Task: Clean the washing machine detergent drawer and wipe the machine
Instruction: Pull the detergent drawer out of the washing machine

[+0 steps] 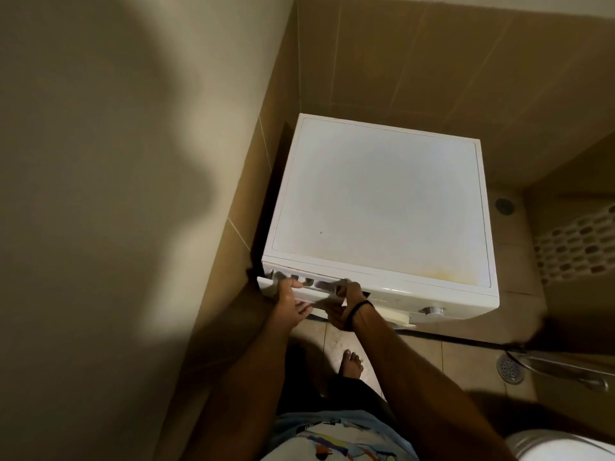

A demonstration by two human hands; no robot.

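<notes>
Both hands clasp the detergent drawer (314, 283), left hand (293, 307) on its left part, right hand (346, 306) at its right end, where it juts nearward from the washing machine (382, 207) at the near-left corner

Brown wall tiles (432, 61) rise ahead of me. Low to my right I see a round floor drain (511, 370), a metal bar (562, 369) just beside it, a perforated basket (579, 247) and a white toilet lid (565, 447).

Bare forearms (412, 367), a thin black band (358, 310) is worn at the wrist of the right hand (346, 304), a pale shirt (336, 442) printed with bright shapes (blue, orange, yellow), dark shorts (352, 390), one foot (351, 362) unshod.
</notes>
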